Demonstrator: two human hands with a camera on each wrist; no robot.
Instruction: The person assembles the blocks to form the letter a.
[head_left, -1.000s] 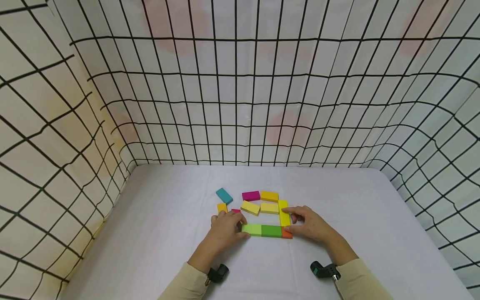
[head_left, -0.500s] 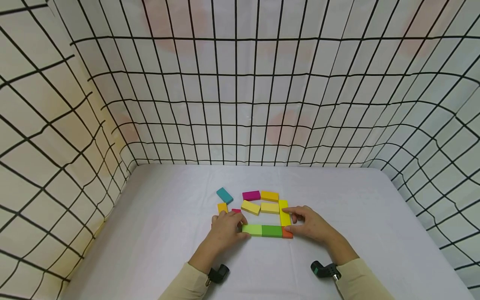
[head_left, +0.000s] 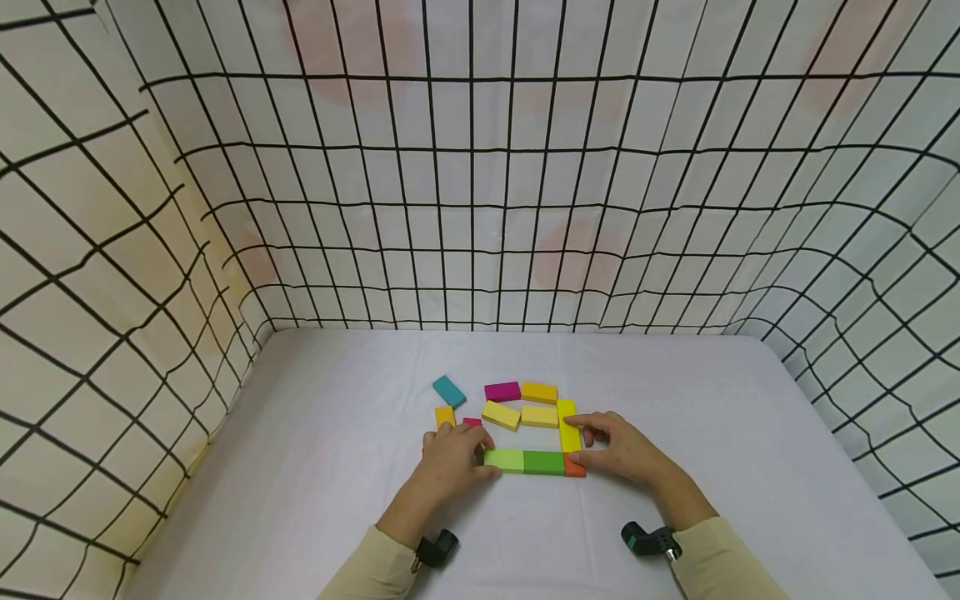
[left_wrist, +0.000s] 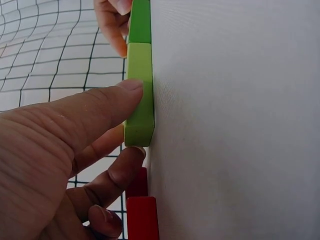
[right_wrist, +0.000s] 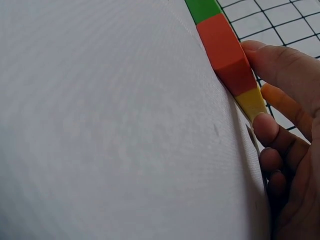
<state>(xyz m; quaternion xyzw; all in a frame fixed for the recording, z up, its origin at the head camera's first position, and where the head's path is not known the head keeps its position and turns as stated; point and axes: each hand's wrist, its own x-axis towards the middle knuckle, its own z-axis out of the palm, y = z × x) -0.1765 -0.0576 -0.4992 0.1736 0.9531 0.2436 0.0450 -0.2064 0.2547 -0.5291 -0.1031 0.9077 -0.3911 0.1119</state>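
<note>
Nothing visibly moved; light green block (head_left: 507,460) pinched by left hand (head_left: 452,460), orange block (right_wrist: 222,45) touched by right hand (head_left: 624,450); front row (head_left: 543,463) joined, teal block (head_left: 449,391) left loose.

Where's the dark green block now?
In the head view, the dark green block lies low, right of centre, between the light green block on its left and the red-orange block on its right.

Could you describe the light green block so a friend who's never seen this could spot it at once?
On the white table, find the left hand. It touches the light green block, whose right end meets the dark green block. Its paler lime shade sets it apart from that neighbour.
</note>
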